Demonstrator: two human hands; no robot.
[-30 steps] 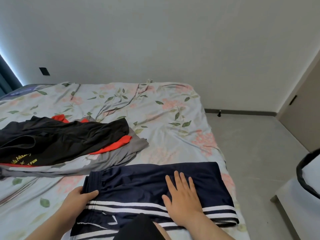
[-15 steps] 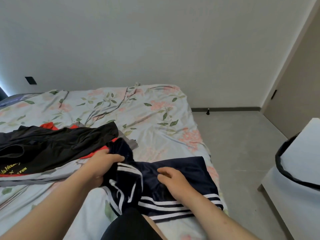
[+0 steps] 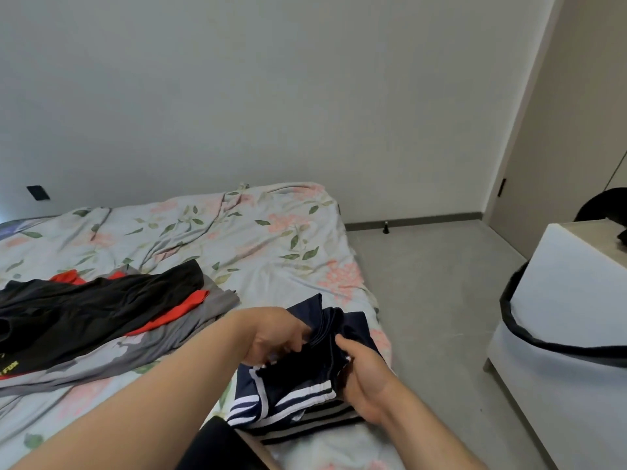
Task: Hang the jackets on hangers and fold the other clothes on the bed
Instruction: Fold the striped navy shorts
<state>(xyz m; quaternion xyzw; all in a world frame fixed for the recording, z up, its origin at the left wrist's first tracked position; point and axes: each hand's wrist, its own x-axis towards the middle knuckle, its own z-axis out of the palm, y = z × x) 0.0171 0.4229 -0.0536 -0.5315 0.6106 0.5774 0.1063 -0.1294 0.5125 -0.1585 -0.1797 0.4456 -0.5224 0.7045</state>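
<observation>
Left hand (image 3: 271, 337) has carried the waistband across since earlier; navy striped shorts (image 3: 298, 378) now bunched between both hands at the bed (image 3: 271, 252) edge. Right hand (image 3: 364, 378) grips the folded side. Soft, light, slippery; hold at waistband.

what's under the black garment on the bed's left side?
Orange-red fabric and a grey garment stick out beneath the black garment, grey lowest. Their middles, and anything else there, are covered.
</observation>
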